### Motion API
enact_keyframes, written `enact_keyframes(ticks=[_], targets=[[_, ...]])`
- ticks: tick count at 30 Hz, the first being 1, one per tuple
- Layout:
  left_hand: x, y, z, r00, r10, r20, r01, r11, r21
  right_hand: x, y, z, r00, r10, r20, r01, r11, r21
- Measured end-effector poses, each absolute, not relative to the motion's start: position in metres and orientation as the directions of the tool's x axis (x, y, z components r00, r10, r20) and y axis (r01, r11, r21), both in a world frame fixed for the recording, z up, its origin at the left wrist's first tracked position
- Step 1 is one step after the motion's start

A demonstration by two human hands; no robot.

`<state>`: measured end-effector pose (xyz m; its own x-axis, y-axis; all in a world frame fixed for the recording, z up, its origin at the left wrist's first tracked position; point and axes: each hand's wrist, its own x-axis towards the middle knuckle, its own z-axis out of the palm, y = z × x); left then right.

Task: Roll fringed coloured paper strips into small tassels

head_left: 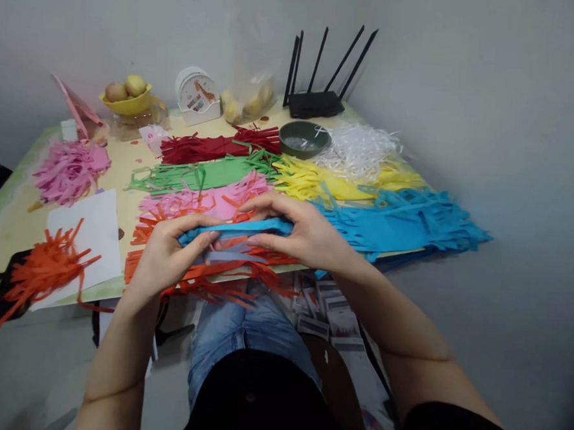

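The worktop [4, 224] stands in a room corner, walls behind and to its right. Along its back edge sit, from left to right, a fruit bowl [127, 103], a round holder [196, 93], a bag [248, 102] and a router [317, 102]. Before the router lies a small dish [304, 138], with a heap of shredded strips [362, 148] to its right. Fringed paper sheets [211, 175] lie in rows across the middle. A loose pile of strips [68, 170] rests at the left, and nearer the front left a second pile [45, 268] lies on a sheet of paper [96, 229]. At the front edge, the left hand [165, 259] and right hand [310, 232] hold a folded strip [240, 228] between them, above the person's lap.
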<state>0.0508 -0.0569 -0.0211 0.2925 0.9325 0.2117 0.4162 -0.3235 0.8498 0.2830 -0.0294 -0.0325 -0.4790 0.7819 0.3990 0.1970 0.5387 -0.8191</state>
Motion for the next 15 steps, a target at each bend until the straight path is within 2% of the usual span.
enact_keyframes(ticks=[6, 9, 12, 15], targets=[[0.049, -0.062, -0.023, 0.177, 0.972, 0.157, 0.323, -0.208, 0.923, 0.281, -0.031, -0.034, -0.416, 0.816, 0.401, 0.196, 0.511, -0.837], [0.045, -0.065, -0.027, 0.124, 0.983, 0.139, 0.216, -0.163, 0.963, 0.282, -0.030, -0.036, -0.386, 0.811, 0.440, 0.099, 0.510, -0.854], [0.041, -0.067, -0.031, 0.108, 0.968, 0.227, 0.185, -0.244, 0.952, 0.283, -0.027, -0.037, -0.391, 0.791, 0.471, -0.002, 0.511, -0.859], [0.039, -0.067, -0.032, 0.122, 0.925, 0.360, 0.230, -0.379, 0.896, 0.283, -0.025, -0.038, -0.415, 0.778, 0.472, -0.030, 0.506, -0.862]])
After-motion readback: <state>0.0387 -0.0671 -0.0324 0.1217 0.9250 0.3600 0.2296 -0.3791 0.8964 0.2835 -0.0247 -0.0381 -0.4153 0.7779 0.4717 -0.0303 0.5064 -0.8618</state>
